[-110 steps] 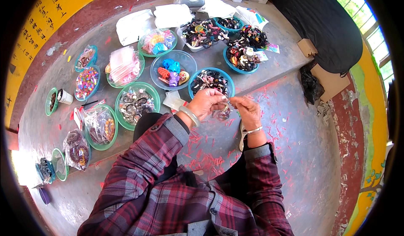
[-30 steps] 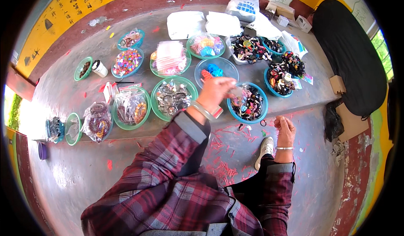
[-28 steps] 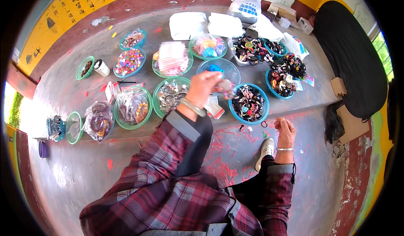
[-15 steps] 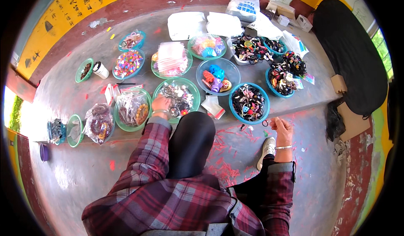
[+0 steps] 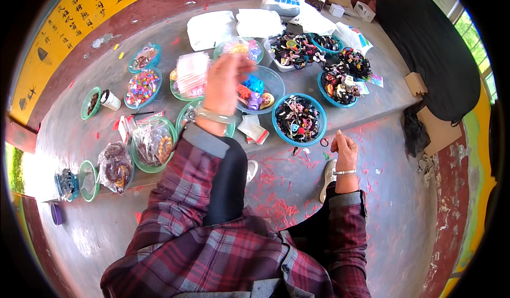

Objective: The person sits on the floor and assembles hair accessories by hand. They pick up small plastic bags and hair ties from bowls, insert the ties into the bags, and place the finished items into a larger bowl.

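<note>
My left hand (image 5: 225,83) is raised over the bowls, its fingers bent together toward the right. Anything between them is blurred or hidden. Beneath that wrist, a green bowl (image 5: 230,128) of small light-coloured ornaments is mostly covered by my arm. A clear bowl (image 5: 275,80) with red, blue and purple pieces sits just beyond my left hand. At the right, my right hand (image 5: 346,152) is held with curled fingers, and what they grip cannot be made out. Nearest to it is a blue bowl (image 5: 322,118) full of dark hair ties with colourful charms (image 5: 300,130).
Several more bowls stand on the grey ledge, including one of bright candy-coloured pieces (image 5: 143,86) and one with bagged beads (image 5: 152,145). White bags (image 5: 211,30) lie behind. Red scraps (image 5: 271,207) litter the floor. A black ring (image 5: 324,142) lies near my right hand.
My left hand has lifted out of the green bowl of ornaments and moved up and to the right. My right hand keeps about the same pose. The whole view has shifted slightly.
</note>
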